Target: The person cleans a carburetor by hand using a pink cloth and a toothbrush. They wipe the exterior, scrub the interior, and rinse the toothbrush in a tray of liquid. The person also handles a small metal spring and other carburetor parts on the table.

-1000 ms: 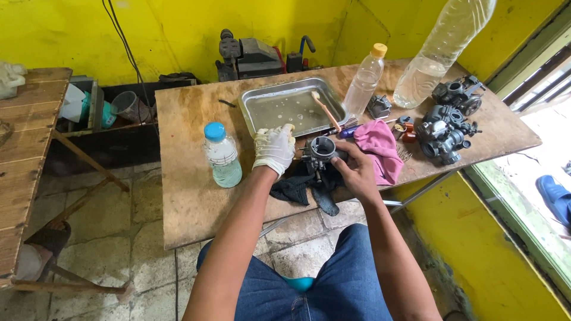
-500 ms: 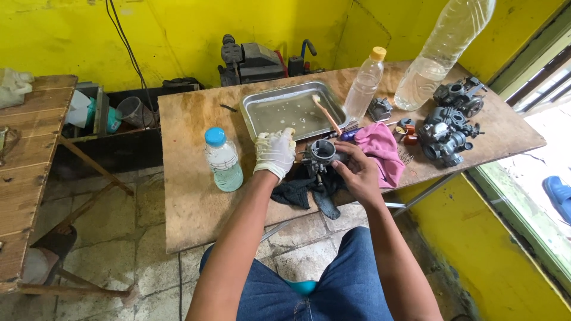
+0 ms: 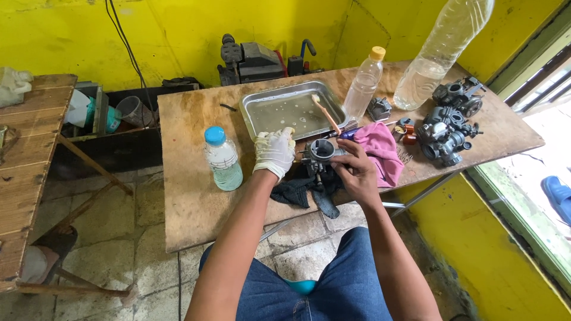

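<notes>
My left hand (image 3: 274,153), in a pale glove, grips the left side of a grey metal carburetor (image 3: 322,151) held just above a dark rag (image 3: 309,191) on the wooden table (image 3: 190,196). My bare right hand (image 3: 357,171) closes on the carburetor's right side, fingers curled over its round mouth. A steel tray (image 3: 262,113) with shallow liquid lies just beyond, a toothbrush (image 3: 326,114) leaning on its right rim. A pink cloth (image 3: 380,151) sits by my right hand.
A blue-capped bottle (image 3: 221,159) stands left of my gloved hand. A yellow-capped bottle (image 3: 364,86) and a large clear bottle (image 3: 440,53) stand at the back right. More carburetors (image 3: 447,122) lie at the right end. A second wooden table (image 3: 30,154) is far left.
Both hands stay on the carburetor; my right hand has shifted slightly over its top. The view has barely moved.
</notes>
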